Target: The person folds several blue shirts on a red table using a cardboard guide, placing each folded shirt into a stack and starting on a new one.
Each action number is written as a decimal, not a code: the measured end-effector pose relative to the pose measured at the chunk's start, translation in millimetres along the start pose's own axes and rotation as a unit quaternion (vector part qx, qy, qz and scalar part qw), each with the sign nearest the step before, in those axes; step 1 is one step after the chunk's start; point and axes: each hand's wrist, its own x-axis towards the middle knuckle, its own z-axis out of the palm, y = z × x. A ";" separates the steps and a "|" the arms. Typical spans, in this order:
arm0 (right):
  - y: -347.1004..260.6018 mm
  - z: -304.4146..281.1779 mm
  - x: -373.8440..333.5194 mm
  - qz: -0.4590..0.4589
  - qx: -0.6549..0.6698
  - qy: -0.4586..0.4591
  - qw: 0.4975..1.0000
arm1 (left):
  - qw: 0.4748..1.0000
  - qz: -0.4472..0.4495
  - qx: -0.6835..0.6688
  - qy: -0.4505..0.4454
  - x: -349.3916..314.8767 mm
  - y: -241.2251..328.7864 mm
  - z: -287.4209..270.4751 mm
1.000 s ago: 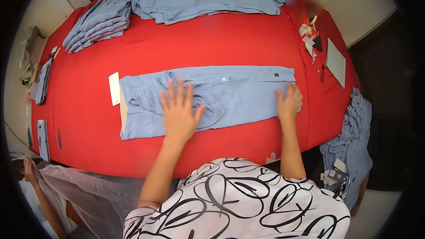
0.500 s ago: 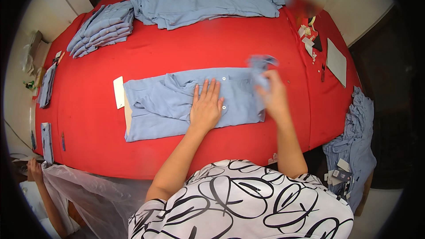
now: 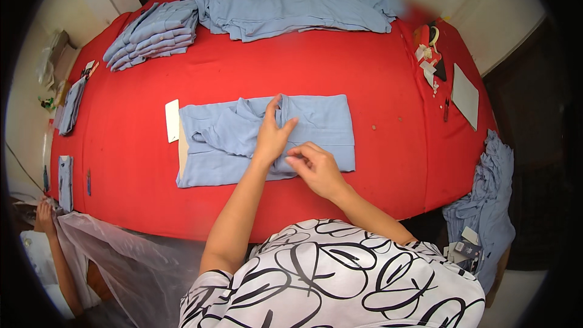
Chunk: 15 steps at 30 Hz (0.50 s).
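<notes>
A light blue shirt [image 3: 322, 123] lies lengthwise on the red table [image 3: 388, 164], its right end folded over onto the middle. A white card [image 3: 172, 120] and a cardboard edge [image 3: 182, 149] show at its left end. My left hand [image 3: 273, 136] rests flat on the shirt's middle with the fingers spread, pressing the crumpled fold. Just below and to the right of it, my right hand [image 3: 317, 167] pinches the cloth near the shirt's front edge.
A stack of folded blue shirts [image 3: 149, 33] and a spread heap of shirts [image 3: 291, 3] lie at the far side. Tags and small items [image 3: 428, 54] and a white sheet [image 3: 464, 88] sit right. More shirts [image 3: 486, 206] hang off the right edge. Another person's hand [image 3: 45, 215] holds plastic film [image 3: 121, 255] lower left.
The shirt's right end has been folded over to the left, so it now lies shorter. Both my hands have moved together to its middle.
</notes>
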 end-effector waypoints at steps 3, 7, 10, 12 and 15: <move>16.2 -2.0 3.8 -0.163 -0.048 0.208 0.963 | 0.993 0.097 0.023 -0.060 7.7 -5.1 -11.1; 83.8 -23.4 33.2 -0.175 -0.393 0.237 0.871 | 0.985 0.133 0.090 -0.057 1.1 -8.4 -0.8; 95.2 -40.2 41.5 -0.117 -0.360 0.197 0.904 | 0.955 0.229 0.182 0.046 -4.2 -15.5 11.8; 99.6 -53.9 42.9 -0.115 -0.411 0.194 0.883 | 0.912 0.304 0.258 0.096 -6.8 -19.5 14.4; 103.5 -68.5 42.8 -0.114 -0.409 0.169 0.889 | 0.871 0.301 0.378 0.090 -9.1 -27.7 12.7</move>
